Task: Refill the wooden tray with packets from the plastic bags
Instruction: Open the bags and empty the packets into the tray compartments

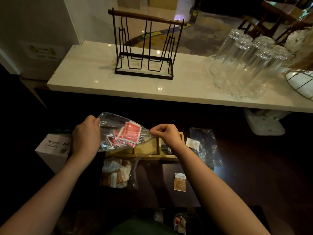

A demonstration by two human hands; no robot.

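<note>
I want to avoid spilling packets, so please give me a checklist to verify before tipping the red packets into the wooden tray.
1. Both hands grip the bag: left hand and right hand each pinch the clear bag. Ok.
2. Bag is over the wooden tray: ok.
3. Red packets are inside the bag: ok.
4. Bag mouth is open: cannot tell.
5. Middle compartment is free: ok, it looks empty.
6. Left compartment is free: cannot tell, the bag hides it.
</note>
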